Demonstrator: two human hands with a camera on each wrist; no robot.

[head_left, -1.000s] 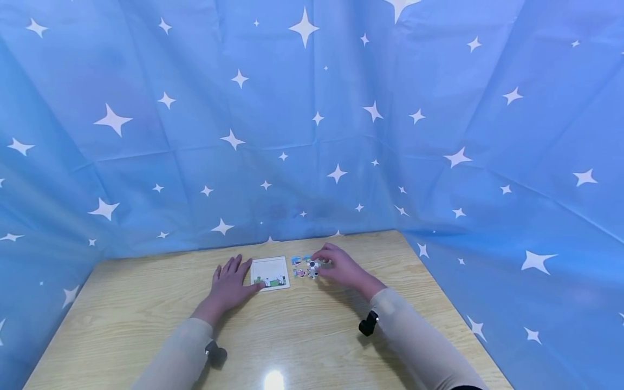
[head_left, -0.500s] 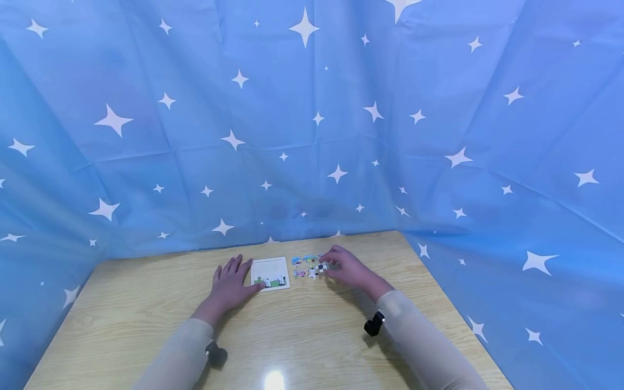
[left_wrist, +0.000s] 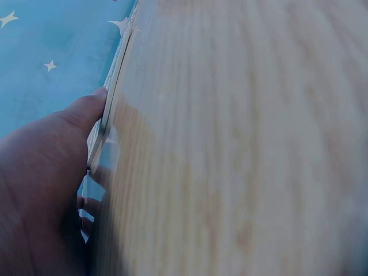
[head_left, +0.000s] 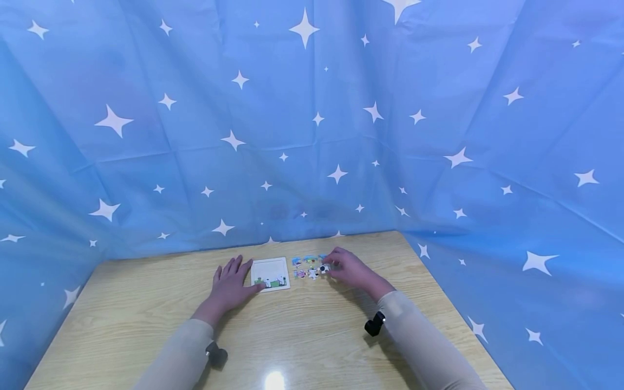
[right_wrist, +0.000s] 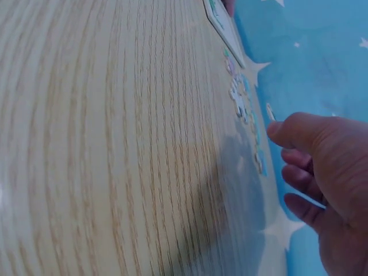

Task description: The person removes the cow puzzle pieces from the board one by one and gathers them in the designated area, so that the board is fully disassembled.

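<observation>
The right hand (head_left: 348,270) pinches a small black-and-white cardboard-like jigsaw piece (head_left: 324,268) between thumb and finger, raised just above the pale wood-grain worktop (head_left: 292,336). The left hand (head_left: 229,287) lies with fingers extended, its thumb resting on the near left corner of a square, white-bordered puzzle tray (head_left: 269,267). Both forearms reach forward. The tray shows a green-and-white printed strip along its near edge; colourful loose jigsaw pieces (head_left: 313,273) lie just right of it.
</observation>
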